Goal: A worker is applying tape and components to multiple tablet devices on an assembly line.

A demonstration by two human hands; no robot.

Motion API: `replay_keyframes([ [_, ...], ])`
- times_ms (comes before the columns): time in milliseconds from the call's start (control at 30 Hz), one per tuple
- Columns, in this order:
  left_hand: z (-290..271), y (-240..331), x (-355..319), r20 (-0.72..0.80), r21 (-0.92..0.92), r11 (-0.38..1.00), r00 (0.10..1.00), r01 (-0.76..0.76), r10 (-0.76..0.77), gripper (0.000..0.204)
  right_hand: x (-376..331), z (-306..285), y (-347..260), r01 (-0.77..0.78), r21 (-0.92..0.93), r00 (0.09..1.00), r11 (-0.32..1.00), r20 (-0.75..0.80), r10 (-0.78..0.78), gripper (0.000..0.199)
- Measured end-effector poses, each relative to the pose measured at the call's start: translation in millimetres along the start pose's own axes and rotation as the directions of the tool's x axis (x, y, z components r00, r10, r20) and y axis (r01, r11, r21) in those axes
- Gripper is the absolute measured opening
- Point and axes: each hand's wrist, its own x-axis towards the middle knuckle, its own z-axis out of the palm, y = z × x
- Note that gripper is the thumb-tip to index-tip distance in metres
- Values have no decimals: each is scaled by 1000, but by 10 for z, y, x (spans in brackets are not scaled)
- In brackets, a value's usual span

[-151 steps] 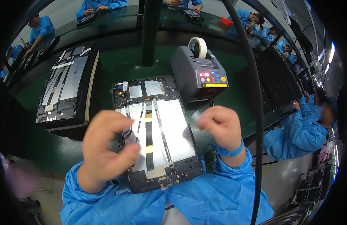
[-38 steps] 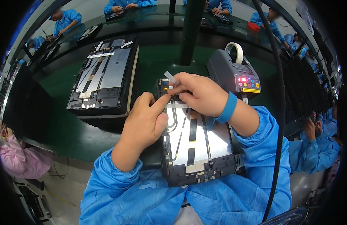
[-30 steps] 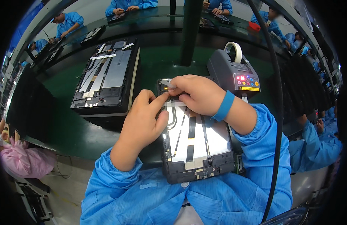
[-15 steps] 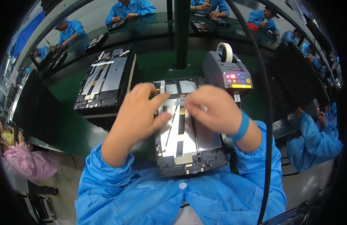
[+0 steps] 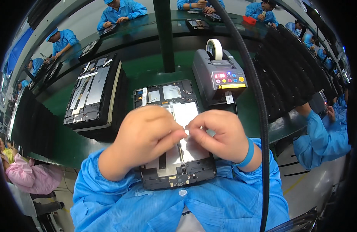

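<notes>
An opened tablet [image 5: 174, 168] lies in front of me, its black frame and silver inner plate facing up. My left hand [image 5: 145, 133] is closed in a pinch above its middle. Closed the same way, my right hand [image 5: 221, 133] meets it from the other side, fingertips almost touching. A small pale strip of tape [image 5: 187, 132] shows between the two pinches, mostly hidden by the fingers. White tape strips also lie on the upper part of the tablet. My hands cover much of the silver plate.
Left of the tablet stands a stack of similar opened tablets [image 5: 91, 92]. A grey tape dispenser [image 5: 215, 77] with a tape roll is beyond my right hand. A black cable [image 5: 259, 104] hangs down at right, and a green post [image 5: 164, 38] rises behind. Co-workers sit around the bench.
Both hands have come down from the tablet's upper part toward its middle, and their fingertips have drawn together. The left hand has gone from spread fingers to a pinch. The view has shifted.
</notes>
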Motion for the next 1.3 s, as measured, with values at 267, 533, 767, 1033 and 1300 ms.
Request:
replay_keyframes([
  [267,215,-351,359,81,249,925,945,288,-316,32,240,-47,665,-376,33,895,926,-247,372,10],
  [533,344,-459,328,156,420,876,932,237,-327,24,289,84,760,-156,-215,984,964,-119,133,37],
  [767,349,-514,249,154,593,805,982,-6,-106,17,234,74,764,-19,-307,1000,952,-28,11,35],
  [1033,375,-599,190,117,522,848,977,92,-178,23,668,-324,607,-89,-270,983,959,134,129,14],
  [1300,329,-670,180,111,307,924,956,227,-271,26,1046,-263,636,-155,-475,734,866,532,423,20],
])
